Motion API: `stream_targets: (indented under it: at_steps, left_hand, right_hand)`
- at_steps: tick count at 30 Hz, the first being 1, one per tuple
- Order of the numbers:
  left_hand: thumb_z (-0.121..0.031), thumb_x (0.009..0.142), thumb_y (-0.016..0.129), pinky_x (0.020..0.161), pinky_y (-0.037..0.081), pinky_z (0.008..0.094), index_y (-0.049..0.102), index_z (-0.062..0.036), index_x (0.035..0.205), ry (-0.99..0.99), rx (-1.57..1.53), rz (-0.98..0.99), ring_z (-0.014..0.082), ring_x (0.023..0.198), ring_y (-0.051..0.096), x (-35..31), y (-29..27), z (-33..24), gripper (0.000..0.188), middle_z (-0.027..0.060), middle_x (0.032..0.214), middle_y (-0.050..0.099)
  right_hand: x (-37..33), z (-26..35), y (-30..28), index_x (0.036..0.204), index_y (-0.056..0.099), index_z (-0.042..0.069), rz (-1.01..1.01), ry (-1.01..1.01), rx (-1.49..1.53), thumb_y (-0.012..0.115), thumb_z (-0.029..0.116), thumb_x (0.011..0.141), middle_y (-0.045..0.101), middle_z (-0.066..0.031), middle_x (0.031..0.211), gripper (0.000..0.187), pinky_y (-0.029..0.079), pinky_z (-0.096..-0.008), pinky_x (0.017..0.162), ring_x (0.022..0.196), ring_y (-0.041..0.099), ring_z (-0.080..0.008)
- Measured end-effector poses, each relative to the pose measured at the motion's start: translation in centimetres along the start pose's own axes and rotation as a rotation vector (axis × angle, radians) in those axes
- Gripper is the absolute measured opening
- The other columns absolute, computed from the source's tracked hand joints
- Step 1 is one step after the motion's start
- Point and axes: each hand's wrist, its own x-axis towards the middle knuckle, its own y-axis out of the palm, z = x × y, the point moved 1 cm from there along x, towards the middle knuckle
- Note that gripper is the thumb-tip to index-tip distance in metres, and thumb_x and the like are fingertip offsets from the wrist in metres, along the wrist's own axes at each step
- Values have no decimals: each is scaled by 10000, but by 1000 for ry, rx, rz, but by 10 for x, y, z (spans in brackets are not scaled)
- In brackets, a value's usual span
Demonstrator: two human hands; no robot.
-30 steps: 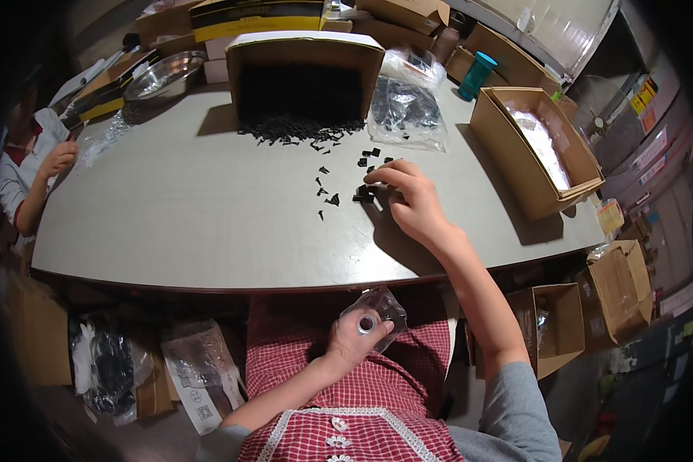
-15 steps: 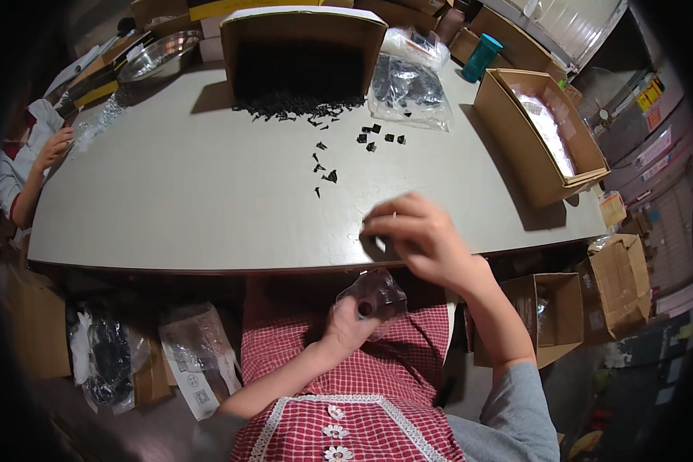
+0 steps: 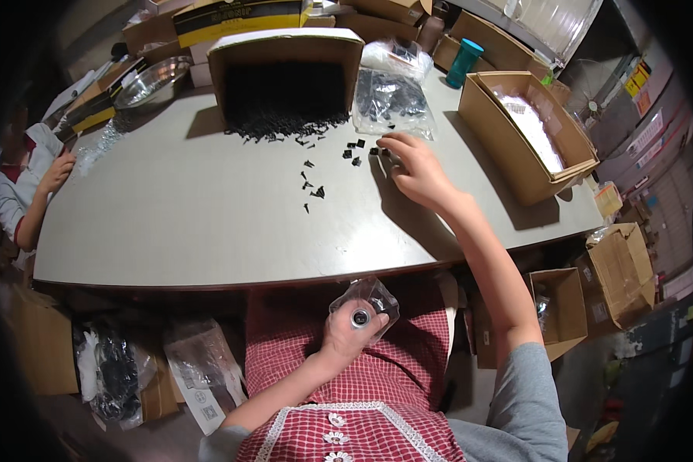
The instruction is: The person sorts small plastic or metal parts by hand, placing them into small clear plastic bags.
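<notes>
Small black square plastic pieces (image 3: pixel 347 155) lie scattered on a pale grey counter (image 3: pixel 177 208), and we see the right hand (image 3: pixel 417 171) stretched over the rightmost of them, fingers bent downward; whether they pinch one, we cannot tell. Below the counter's edge, the left hand (image 3: pixel 345 333) grips a clear plastic bag (image 3: pixel 374 291) with a round, pale-rimmed ring (image 3: pixel 360 318) at the thumb.

Left of the pieces we find loose black screws (image 3: pixel 320 192); behind them, a brown cardboard box (image 3: pixel 285 35) lies open toward us, a dark heap spilling from its mouth. Beside it rest a clear bag of dark parts (image 3: pixel 393 96) and a turquoise bottle (image 3: pixel 463 63); farther right stands an open brown carton (image 3: pixel 508 158).

Lettering runs along a black-and-yellow box (image 3: pixel 239 21) at the back. A printed white sheet (image 3: pixel 206 404) with a square code shows below, and at far left, a co-worker's hand (image 3: pixel 57 171).
</notes>
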Motion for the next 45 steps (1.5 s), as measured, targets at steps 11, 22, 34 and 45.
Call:
stream_targets:
  at_steps: [11, 22, 34, 45]
  left_hand:
    - [-352, 879, 843, 734, 575, 410, 731, -35, 864, -60, 7, 79, 308, 763, 726, 5, -1, 15, 336, 147, 819, 733]
    - [-178, 929, 824, 512, 500, 248, 685, -37, 865, 23, -34, 31, 91, 586, 632, 7, 1, 23, 208, 23, 700, 667]
    - [-181, 935, 815, 507, 487, 250, 691, -43, 852, 56, -41, 32, 96, 568, 615, 7, 2, 23, 204, 24, 701, 664]
    - [-285, 849, 839, 1031, 547, 418, 737, -48, 1225, 40, 65, -20, 370, 1156, 724, 10, -6, 10, 456, 168, 1213, 762]
  right_hand:
    - [21, 5, 12, 1287, 692, 8, 23, -121, 80, 486, -126, 721, 696, -205, 1308, 617, 525, -448, 1048, 1204, 655, -405]
    - [14, 27, 7, 1168, 752, 36, 102, -67, 192, 487, -152, 714, 696, -176, 1146, 558, 543, -415, 968, 1129, 675, -364]
    - [-11, 28, 0, 1157, 783, 75, 127, 45, 169, 532, -145, 769, 714, -103, 1175, 511, 529, -386, 990, 1135, 660, -308]
    - [-48, 90, -14, 1261, 718, 28, 251, -42, 402, 525, -150, 725, 682, -165, 1248, 596, 530, -446, 1007, 1170, 620, -372]
